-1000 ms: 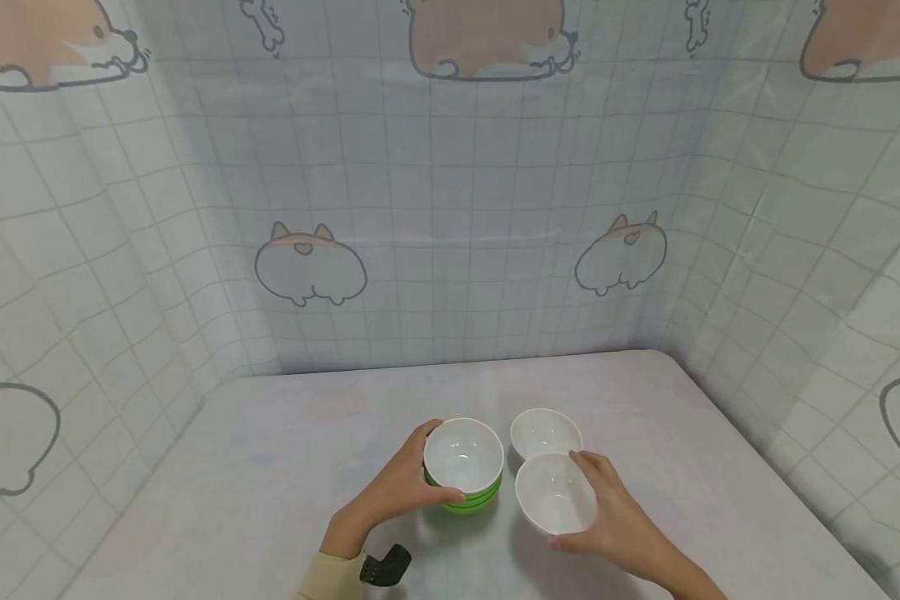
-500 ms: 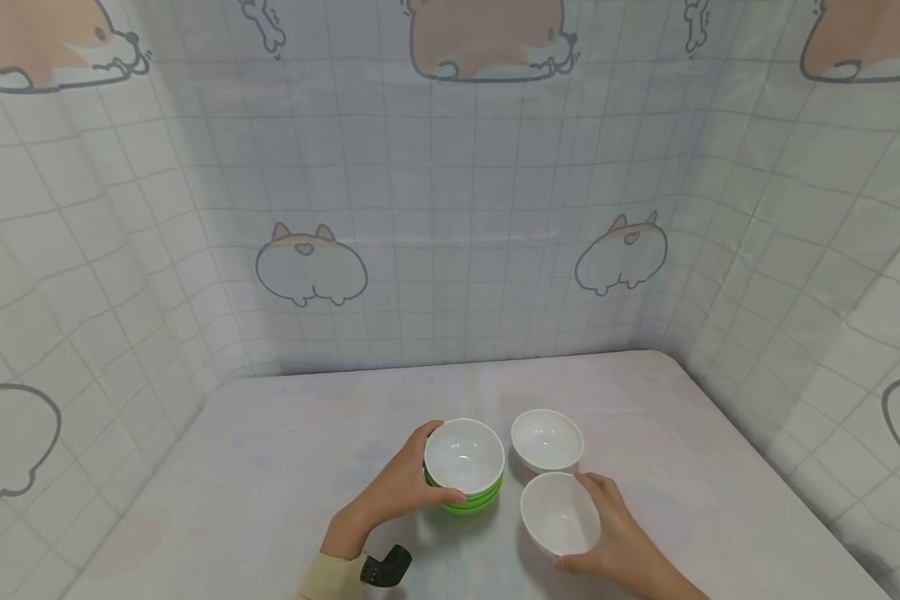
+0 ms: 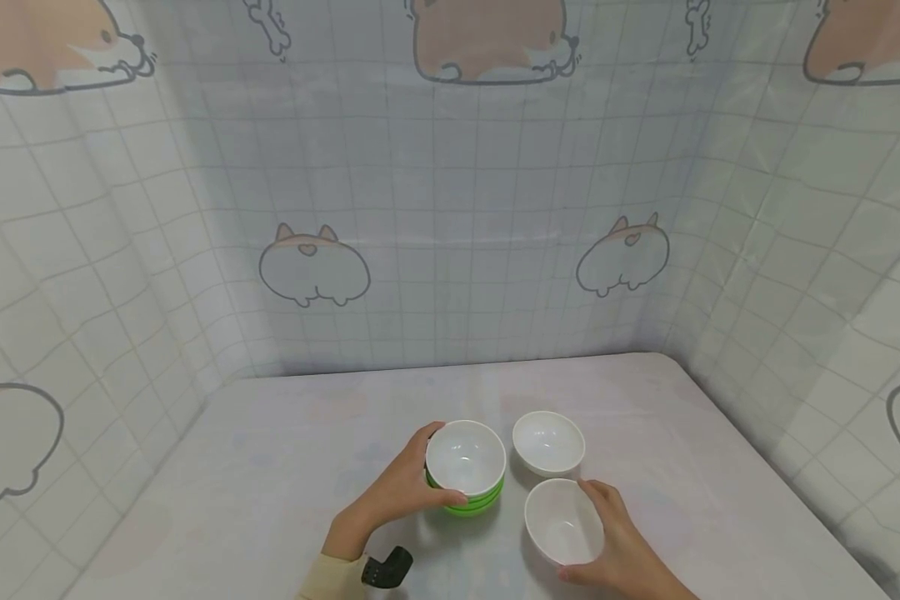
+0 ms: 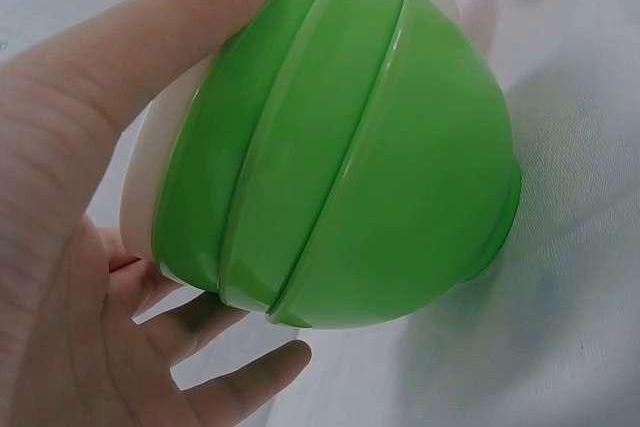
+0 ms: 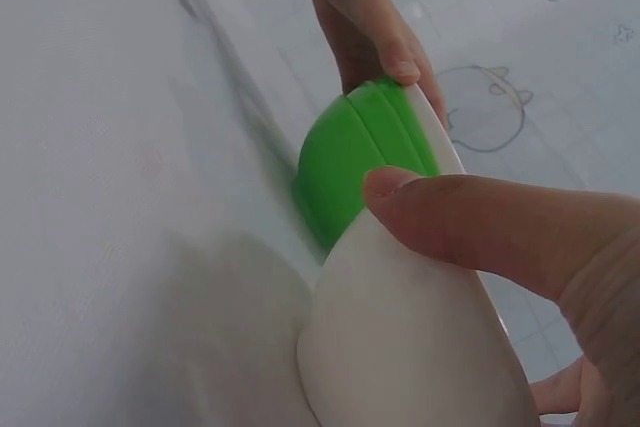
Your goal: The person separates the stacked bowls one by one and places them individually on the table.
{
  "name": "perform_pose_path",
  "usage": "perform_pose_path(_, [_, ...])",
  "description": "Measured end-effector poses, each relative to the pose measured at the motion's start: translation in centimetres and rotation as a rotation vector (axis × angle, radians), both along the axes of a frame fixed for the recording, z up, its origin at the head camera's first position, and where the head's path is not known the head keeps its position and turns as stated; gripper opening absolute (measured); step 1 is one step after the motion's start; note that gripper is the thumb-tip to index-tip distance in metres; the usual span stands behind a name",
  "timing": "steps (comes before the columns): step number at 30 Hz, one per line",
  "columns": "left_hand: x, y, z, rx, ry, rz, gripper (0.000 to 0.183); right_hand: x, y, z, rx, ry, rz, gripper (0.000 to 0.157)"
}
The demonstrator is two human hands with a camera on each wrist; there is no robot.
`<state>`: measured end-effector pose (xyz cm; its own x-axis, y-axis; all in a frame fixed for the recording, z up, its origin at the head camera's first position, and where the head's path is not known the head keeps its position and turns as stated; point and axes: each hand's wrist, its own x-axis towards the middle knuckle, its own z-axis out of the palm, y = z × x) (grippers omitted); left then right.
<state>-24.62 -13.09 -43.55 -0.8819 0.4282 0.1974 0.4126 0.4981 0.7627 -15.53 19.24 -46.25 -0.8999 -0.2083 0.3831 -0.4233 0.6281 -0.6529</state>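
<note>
Well short of the table's (image 3: 285, 483) back edge, the left hand (image 3: 399, 490) grips a stack of green bowls (image 3: 483, 502) topped by a white bowl (image 3: 467, 458). Beside it, the right hand (image 3: 611, 540) pinches a second bowl (image 3: 564, 523); whether it touches the third bowl (image 3: 548, 445) behind, I can't tell. Tabletop stretches wide leftward. The right forearm is cut off. Corgi-print sheeting (image 3: 457, 167) surrounds three sides.

No text, label, brand or number can be read here.
</note>
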Motion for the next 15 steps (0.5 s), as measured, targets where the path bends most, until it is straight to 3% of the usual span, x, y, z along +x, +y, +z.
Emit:
perform_pose_path(8, [0.22,-0.06,0.1,-0.006,-0.009,0.011,0.113,-0.09,0.02,-0.42,0.024,0.025,0.006,0.111])
perform_pose_path(15, [0.37,-0.06,0.22,-0.013,-0.008,0.018,0.114,0.16,-0.14,0.1,0.004,-0.074,0.002,0.115])
